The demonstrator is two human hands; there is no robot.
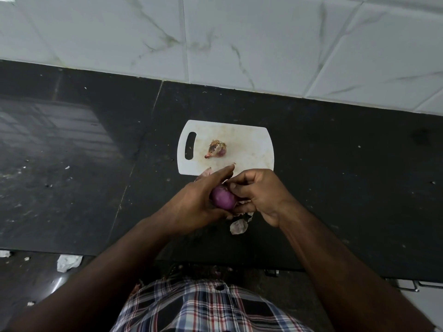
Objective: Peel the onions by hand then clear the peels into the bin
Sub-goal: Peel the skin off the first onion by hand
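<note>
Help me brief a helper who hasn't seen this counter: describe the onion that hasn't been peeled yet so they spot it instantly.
Find the white cutting board on the black countertop, near the tiled wall. The unpeeled onion lies alone on it, beside the handle slot. Unlike the smooth purple onion held in both hands nearer the person, it wears dry, papery brown skin.

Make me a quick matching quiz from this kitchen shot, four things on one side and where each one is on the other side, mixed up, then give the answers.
Things:
1. peeled purple onion
2. unpeeled onion
3. loose peel
4. cutting board

Places:
A. on the dark counter, near the tiled wall
B. held between both hands
C. on the counter below the right hand
D. lying on the white board

Pairs: 1-B, 2-D, 3-C, 4-A
</note>
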